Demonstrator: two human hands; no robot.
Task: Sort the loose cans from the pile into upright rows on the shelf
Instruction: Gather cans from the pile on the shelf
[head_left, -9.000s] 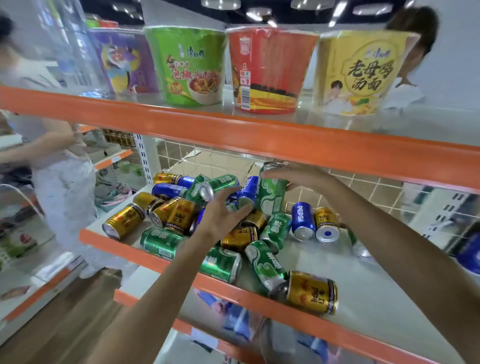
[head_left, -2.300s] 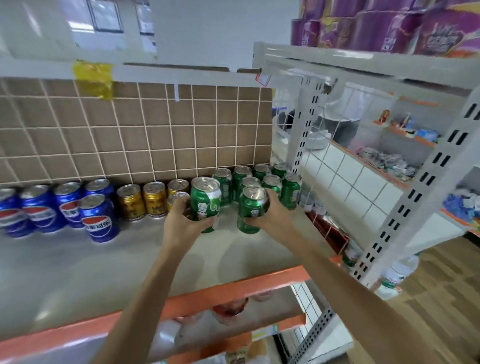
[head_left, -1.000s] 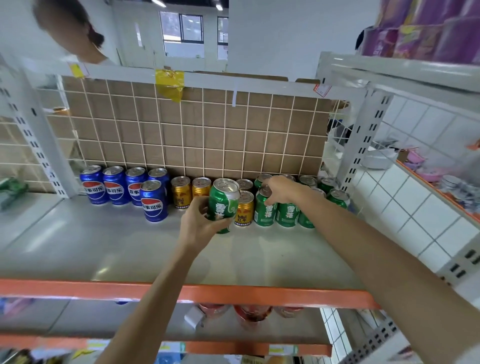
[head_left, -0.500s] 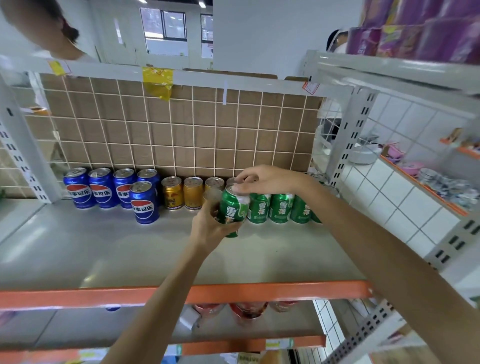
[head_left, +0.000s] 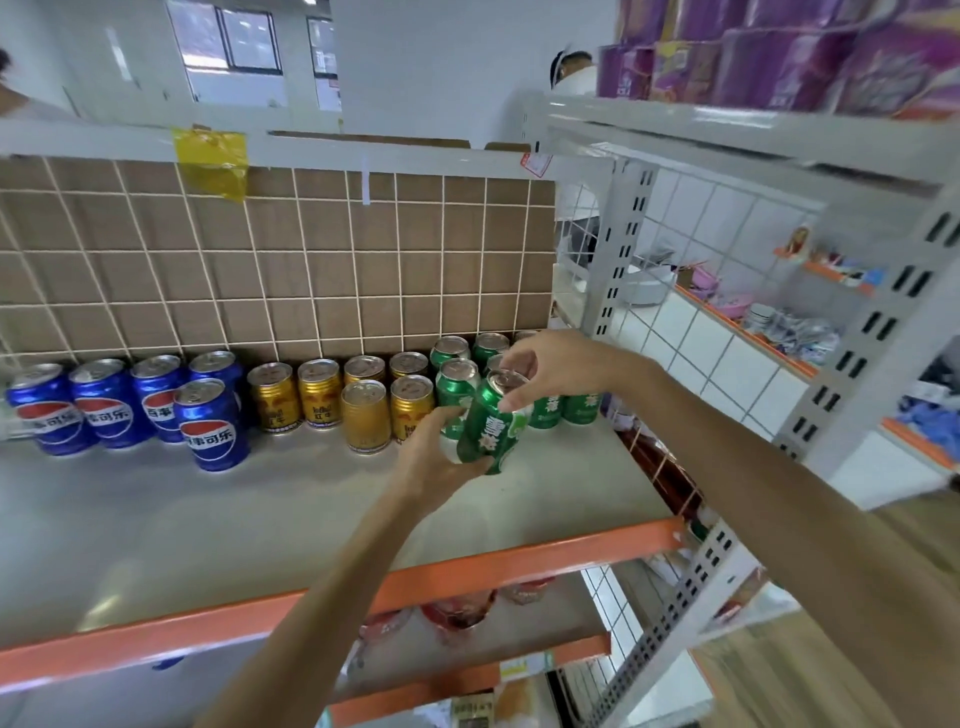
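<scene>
The left hand (head_left: 434, 462) gripped a tilted green metal drink can (head_left: 491, 423) round its lower body, just above the grey shelf with the orange front edge (head_left: 260, 519), while the right hand (head_left: 556, 366) pinched the can's rim with thumb and fingertips. At 12 o'clock stood upright green cans (head_left: 457, 382); at 10 o'clock gold cans (head_left: 366, 415); at 9 o'clock blue cola cans (head_left: 210, 426)
</scene>
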